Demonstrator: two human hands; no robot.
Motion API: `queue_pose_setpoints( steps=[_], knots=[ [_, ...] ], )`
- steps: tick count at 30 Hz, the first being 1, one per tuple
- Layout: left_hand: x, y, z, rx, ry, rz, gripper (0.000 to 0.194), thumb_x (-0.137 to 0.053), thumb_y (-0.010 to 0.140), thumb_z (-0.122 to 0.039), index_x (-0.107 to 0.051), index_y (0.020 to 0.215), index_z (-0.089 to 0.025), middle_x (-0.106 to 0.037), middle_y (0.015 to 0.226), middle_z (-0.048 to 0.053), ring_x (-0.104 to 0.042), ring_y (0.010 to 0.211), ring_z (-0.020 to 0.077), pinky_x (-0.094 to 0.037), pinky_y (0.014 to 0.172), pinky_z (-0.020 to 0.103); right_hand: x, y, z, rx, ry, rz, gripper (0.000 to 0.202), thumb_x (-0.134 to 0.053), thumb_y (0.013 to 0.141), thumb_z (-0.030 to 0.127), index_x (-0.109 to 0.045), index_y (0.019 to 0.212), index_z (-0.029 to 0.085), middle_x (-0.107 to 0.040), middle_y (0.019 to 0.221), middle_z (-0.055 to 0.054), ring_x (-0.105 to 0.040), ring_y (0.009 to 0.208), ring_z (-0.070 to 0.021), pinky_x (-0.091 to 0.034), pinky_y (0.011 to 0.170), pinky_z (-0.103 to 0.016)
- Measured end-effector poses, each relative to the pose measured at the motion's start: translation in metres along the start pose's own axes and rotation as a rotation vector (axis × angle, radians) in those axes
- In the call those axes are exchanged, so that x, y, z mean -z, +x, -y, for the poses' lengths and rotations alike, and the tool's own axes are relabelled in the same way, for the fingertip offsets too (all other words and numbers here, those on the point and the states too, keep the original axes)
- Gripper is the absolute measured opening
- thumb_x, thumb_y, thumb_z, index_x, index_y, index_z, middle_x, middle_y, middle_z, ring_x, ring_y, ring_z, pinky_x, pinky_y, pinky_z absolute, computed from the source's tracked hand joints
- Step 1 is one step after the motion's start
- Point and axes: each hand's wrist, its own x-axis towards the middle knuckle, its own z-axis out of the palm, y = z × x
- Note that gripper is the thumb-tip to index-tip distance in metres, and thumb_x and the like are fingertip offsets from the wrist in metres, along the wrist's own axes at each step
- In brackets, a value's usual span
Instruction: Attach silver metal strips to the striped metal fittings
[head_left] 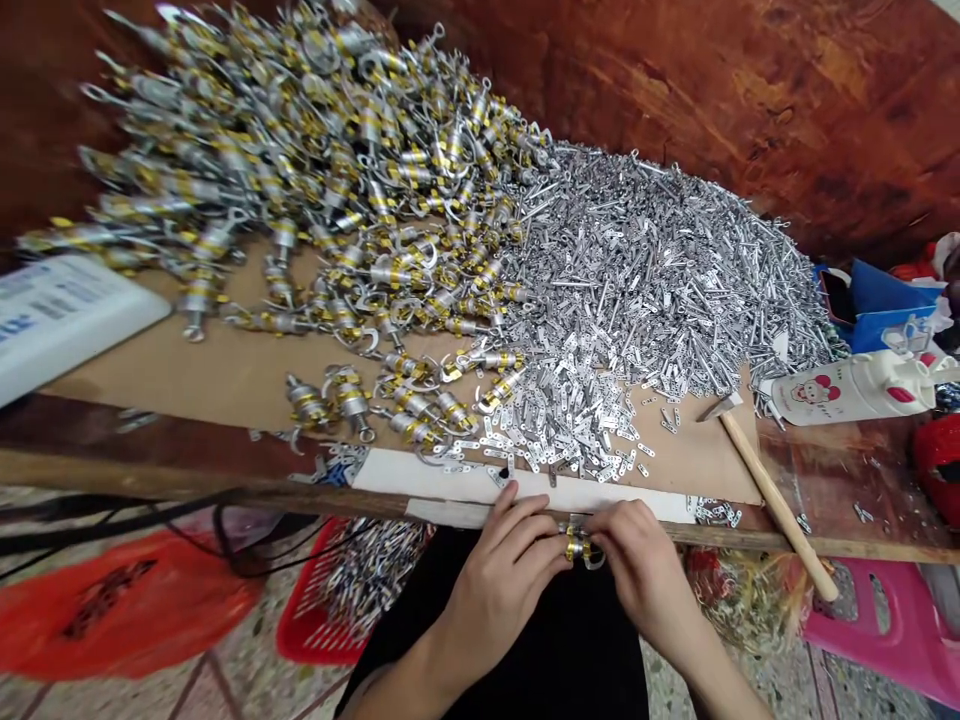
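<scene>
At the table's front edge a small silver and yellow metal fitting (576, 548) with a curved hook is between my two hands. My left hand (506, 560) has its fingertips closed on the fitting's left side, its index finger extended up toward the white strip (540, 487). On the other side my right hand (637, 560) pinches at the fitting, fingers bent and partly hiding the grip. Small flat silver links (577, 410) lie just beyond my hands.
Finished-looking fittings (300, 140) are heaped at the back left, loose metal parts (660, 260) at the back right. A hammer (776, 490) overhangs the front edge. A white bottle (855, 388) lies at right; a red basket (311, 610) stands below.
</scene>
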Motion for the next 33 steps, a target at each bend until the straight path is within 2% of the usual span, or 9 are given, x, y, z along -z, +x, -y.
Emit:
queue_pose_setpoints(
  steps=[4,9,14,18,21,24,26,29,33],
  knots=[
    [0.000,0.000,0.000,-0.004,-0.001,0.001,0.008,-0.052,0.085,-0.013,-0.059,0.085,-0.017,-0.063,0.082,0.000,-0.057,0.100,0.0175,-0.035,0.104,0.044,-0.015,-0.002,0.003,0.068,-0.012,-0.076,0.035,-0.035,0.089,0.007,-0.050,0.117,0.023,-0.055,0.088,-0.004,-0.049,0.082,-0.0161,-0.042,0.071,-0.028],
    [0.002,0.001,-0.002,0.019,0.005,0.024,0.011,-0.050,0.086,-0.014,-0.060,0.084,-0.018,-0.062,0.081,0.001,-0.057,0.099,0.0177,-0.037,0.103,0.045,-0.025,-0.006,0.007,-0.120,0.024,-0.244,0.011,-0.047,0.088,0.015,-0.054,0.088,0.023,-0.058,0.081,0.001,-0.051,0.078,-0.0148,-0.036,0.073,-0.030],
    [0.004,0.002,-0.002,0.008,0.016,0.026,0.012,-0.050,0.085,-0.011,-0.060,0.084,-0.017,-0.062,0.079,0.001,-0.058,0.097,0.0174,-0.039,0.102,0.045,-0.038,-0.009,0.012,-0.378,-0.190,-0.234,0.006,-0.052,0.083,0.024,-0.058,0.082,0.023,-0.055,0.086,-0.001,-0.048,0.082,-0.0193,-0.028,0.071,-0.033],
    [0.003,0.002,-0.002,0.008,0.018,0.019,0.011,-0.051,0.085,-0.012,-0.060,0.084,-0.017,-0.062,0.079,0.001,-0.058,0.096,0.0178,-0.039,0.101,0.046,-0.039,-0.004,0.017,-0.432,-0.218,-0.224,0.007,-0.051,0.081,0.026,-0.058,0.081,0.023,-0.053,0.088,-0.002,-0.047,0.082,-0.0199,-0.028,0.070,-0.032],
    [0.003,0.002,-0.003,0.024,0.004,0.024,0.009,-0.052,0.085,-0.013,-0.060,0.084,-0.018,-0.062,0.080,0.001,-0.058,0.096,0.0182,-0.039,0.101,0.047,-0.014,0.003,-0.004,-0.379,-0.205,-0.333,0.014,-0.046,0.084,0.032,-0.055,0.080,0.022,-0.055,0.086,-0.003,-0.049,0.083,-0.0198,-0.030,0.073,-0.033],
    [0.004,0.003,-0.003,0.027,-0.014,0.025,0.008,-0.054,0.083,-0.012,-0.060,0.083,-0.017,-0.062,0.079,0.001,-0.058,0.096,0.0184,-0.039,0.101,0.048,0.034,0.011,-0.059,-0.413,-0.396,-0.653,0.027,-0.043,0.084,0.042,-0.054,0.091,0.018,-0.056,0.091,-0.009,-0.049,0.088,-0.0246,-0.032,0.079,-0.039],
    [0.004,0.003,-0.003,0.022,-0.016,0.017,0.009,-0.053,0.083,-0.011,-0.060,0.083,-0.017,-0.061,0.078,0.001,-0.058,0.095,0.0183,-0.039,0.101,0.048,0.067,0.018,-0.100,-0.563,-0.638,-0.758,0.044,-0.046,0.078,0.051,-0.054,0.099,0.014,-0.052,0.103,-0.019,-0.043,0.098,-0.0329,-0.030,0.081,-0.046],
    [0.004,0.004,-0.003,0.023,-0.013,0.010,0.009,-0.053,0.083,-0.012,-0.060,0.082,-0.017,-0.061,0.076,0.001,-0.059,0.094,0.0183,-0.040,0.100,0.049,0.095,0.025,-0.136,-0.569,-0.667,-0.543,0.044,-0.041,0.078,0.055,-0.057,0.090,0.015,-0.056,0.091,-0.018,-0.047,0.090,-0.0315,-0.034,0.076,-0.044],
    [0.004,0.004,-0.003,0.028,-0.002,0.033,0.009,-0.053,0.084,-0.012,-0.060,0.084,-0.018,-0.061,0.078,0.001,-0.059,0.095,0.0186,-0.042,0.099,0.048,0.083,0.017,-0.106,-0.469,-0.672,-0.542,0.042,-0.030,0.086,0.048,-0.056,0.089,0.015,-0.058,0.084,-0.015,-0.054,0.078,-0.0264,-0.040,0.065,-0.036]
  ],
)
